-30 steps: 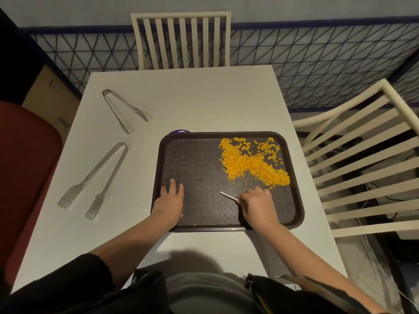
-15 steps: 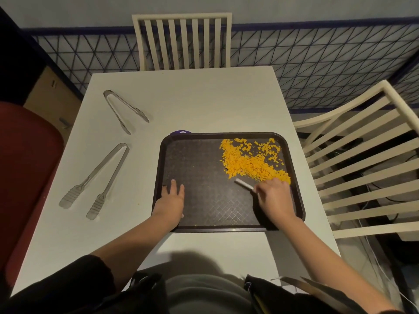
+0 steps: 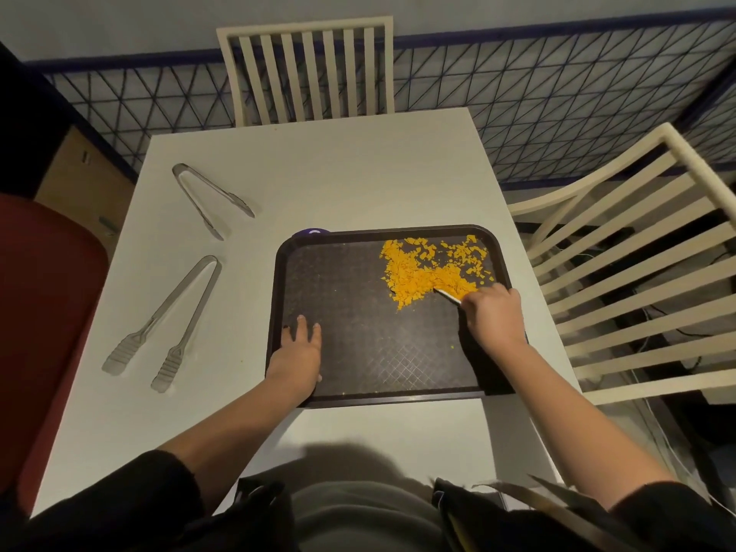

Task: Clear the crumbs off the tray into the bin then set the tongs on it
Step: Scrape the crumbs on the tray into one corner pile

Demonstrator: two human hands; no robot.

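Observation:
A dark brown tray lies on the white table. Orange crumbs are heaped in its far right corner. My right hand grips a thin white card whose edge touches the near side of the heap. My left hand rests flat, fingers spread, on the tray's near left part. Two metal tongs lie on the table left of the tray: the large tongs nearer me and the small tongs farther away. No bin is in view.
A white slatted chair stands at the table's far side, another white chair at the right. A red seat is on the left. A purple object peeks out behind the tray's far left edge.
My right hand has moved the white card away from me and to the right, from the tray's near middle up to the crumb heap, pushing the crumbs together. My left hand stayed put.

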